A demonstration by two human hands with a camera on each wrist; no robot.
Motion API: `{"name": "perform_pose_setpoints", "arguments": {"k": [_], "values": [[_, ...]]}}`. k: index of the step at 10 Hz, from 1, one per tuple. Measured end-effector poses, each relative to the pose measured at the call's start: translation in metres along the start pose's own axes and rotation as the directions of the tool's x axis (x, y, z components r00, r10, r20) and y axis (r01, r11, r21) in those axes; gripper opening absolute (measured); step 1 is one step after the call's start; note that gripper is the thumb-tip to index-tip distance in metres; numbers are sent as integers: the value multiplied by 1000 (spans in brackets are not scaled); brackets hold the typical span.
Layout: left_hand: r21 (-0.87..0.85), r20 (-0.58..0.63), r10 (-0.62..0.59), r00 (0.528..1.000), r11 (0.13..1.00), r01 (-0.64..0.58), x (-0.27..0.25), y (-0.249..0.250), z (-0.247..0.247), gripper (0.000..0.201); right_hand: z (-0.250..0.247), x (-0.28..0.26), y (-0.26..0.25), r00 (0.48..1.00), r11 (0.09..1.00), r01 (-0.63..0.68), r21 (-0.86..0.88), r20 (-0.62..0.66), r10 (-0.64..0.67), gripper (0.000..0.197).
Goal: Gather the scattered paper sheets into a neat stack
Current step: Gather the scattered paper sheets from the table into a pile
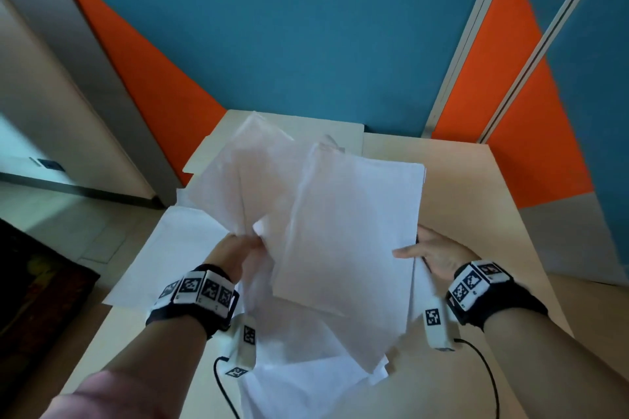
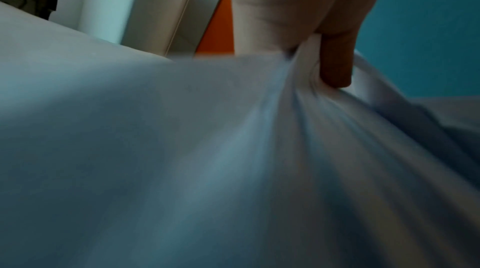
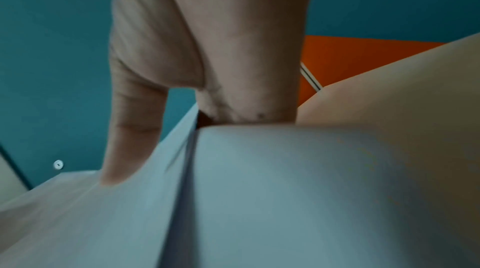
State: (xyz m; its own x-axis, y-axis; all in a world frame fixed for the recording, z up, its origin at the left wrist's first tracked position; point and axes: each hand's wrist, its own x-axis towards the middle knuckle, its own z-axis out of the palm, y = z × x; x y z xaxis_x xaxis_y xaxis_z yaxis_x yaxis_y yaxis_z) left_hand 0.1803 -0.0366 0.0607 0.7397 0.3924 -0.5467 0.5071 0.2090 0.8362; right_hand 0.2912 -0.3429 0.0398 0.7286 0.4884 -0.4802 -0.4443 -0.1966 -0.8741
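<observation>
White paper sheets (image 1: 340,231), a loose thin stack, are held above the pale wooden bench (image 1: 476,187) between the two hands. The left hand (image 1: 235,252) is clenched on one bunched corner, where the paper is creased. The right hand (image 1: 439,253) pinches the opposite edge, thumb on top and fingers beneath. Other flat white sheets (image 1: 177,248) lie on the bench below. The stack would likely be gathered best if the left grip were eased so no crease is set. The edges could then be tapped on the bench until aligned, with both sides supported evenly so no sheet slips out.
</observation>
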Motion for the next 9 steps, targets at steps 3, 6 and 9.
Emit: {"name": "perform_pose_setpoints", "arguments": {"k": [3, 6, 9], "values": [[-11, 152, 6, 988, 1000, -5, -27, -3, -7, 31, 40, -13, 9, 994, 999, -27, 46, -106, 32, 37], [690, 107, 139, 985, 702, -174, -79, -1, -23, 31, 61, -15, 16, 990, 977, 98, 190, -119, -76, 43], [-115, 373, -51, 926, 988, 101, -51, -15, -47, 44, 63, -29, 5, 993, 984, 104, 144, 38, -110, 98]]}}
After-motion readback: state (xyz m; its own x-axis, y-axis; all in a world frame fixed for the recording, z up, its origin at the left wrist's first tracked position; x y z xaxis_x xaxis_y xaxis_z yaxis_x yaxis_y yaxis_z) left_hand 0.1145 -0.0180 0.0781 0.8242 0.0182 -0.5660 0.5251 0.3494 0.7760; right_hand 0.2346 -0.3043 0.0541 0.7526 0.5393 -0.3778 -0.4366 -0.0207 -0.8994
